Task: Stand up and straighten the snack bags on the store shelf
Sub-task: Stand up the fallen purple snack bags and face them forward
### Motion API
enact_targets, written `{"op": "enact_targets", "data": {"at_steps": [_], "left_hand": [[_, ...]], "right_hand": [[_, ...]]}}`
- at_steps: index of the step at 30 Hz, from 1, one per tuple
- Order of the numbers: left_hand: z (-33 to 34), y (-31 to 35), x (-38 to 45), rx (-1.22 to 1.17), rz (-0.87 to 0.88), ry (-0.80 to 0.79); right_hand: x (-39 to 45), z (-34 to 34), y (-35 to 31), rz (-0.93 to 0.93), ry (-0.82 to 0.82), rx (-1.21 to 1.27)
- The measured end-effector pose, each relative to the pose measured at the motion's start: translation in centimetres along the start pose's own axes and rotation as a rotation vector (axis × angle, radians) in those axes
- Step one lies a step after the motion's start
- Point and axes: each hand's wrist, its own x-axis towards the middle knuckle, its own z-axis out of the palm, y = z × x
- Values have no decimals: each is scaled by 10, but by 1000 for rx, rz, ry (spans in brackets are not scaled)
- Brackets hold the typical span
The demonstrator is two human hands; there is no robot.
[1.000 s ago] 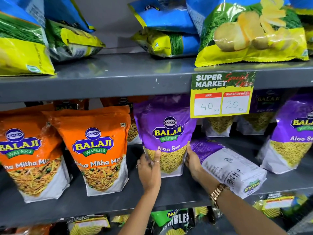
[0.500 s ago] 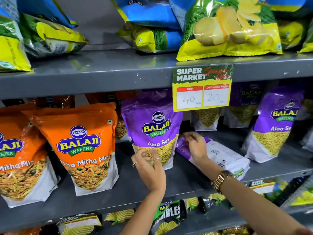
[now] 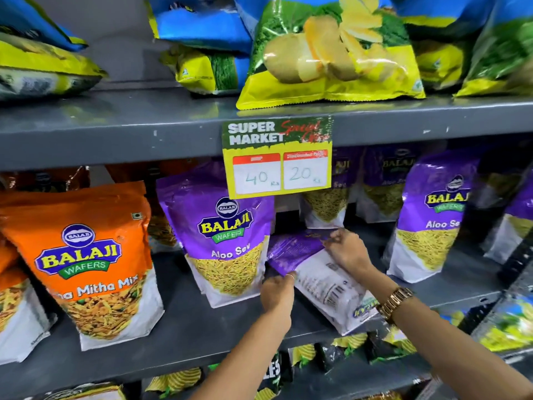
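Observation:
A purple and white Aloo Sev bag lies flat on its face on the grey middle shelf, back label up. My right hand pinches its purple top end near the back. My left hand grips its left edge lower down. Just left of it an upright purple Aloo Sev bag stands facing out, and another purple bag stands to the right. An orange Mitha Mix bag stands further left.
A yellow price tag reading 40 and 20 hangs from the upper shelf edge. Blue, green and yellow chip bags lie on the upper shelf. More purple bags stand at the back. Dark and yellow bags fill the shelf below.
My left hand left the upright purple bag and moved right onto the fallen bag's edge. My right hand slid up to the fallen bag's top end. The view shifted right.

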Motion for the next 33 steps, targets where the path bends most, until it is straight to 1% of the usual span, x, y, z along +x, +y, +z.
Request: {"op": "enact_targets", "data": {"at_steps": [2, 3, 5, 9, 10, 12, 14, 16, 21, 24, 27, 30, 32, 33], "left_hand": [[13, -3, 1, -58, -163, -77], [19, -4, 3, -88, -203, -95], [26, -5, 7, -75, -211, -94], [35, -3, 6, -60, -147, -35], [37, -3, 6, -55, -120, -23], [40, -2, 2, -53, -49, -35], [44, 2, -4, -62, 56, -60], [48, 9, -7, -13, 201, -54], [60, 36, 12, 92, 522, -59], [63, 40, 25, 130, 601, -42], [65, 39, 35, 92, 582, -37], [65, 44, 33, 4, 519, -89], [62, 47, 37, -149, 407, -163], [61, 48, 40, -255, 340, -203]], "right_hand": [[10, -4, 15, 78, -87, -101], [14, -6, 20, 116, -137, -119], [13, -11, 20, 157, -200, -79], [19, -15, 27, 219, -272, 104], [20, -16, 29, 224, -289, 204], [16, -24, 29, 256, -268, 393], [16, -32, 33, 223, -235, 557], [18, -43, 33, 141, -248, 652], [33, -53, 33, -150, -123, 653], [36, -44, 46, -241, -131, 598], [34, -34, 58, -270, -148, 575], [30, -32, 61, -274, -158, 589], [23, -32, 62, -269, -98, 595], [18, -31, 62, -266, -32, 574]]}}
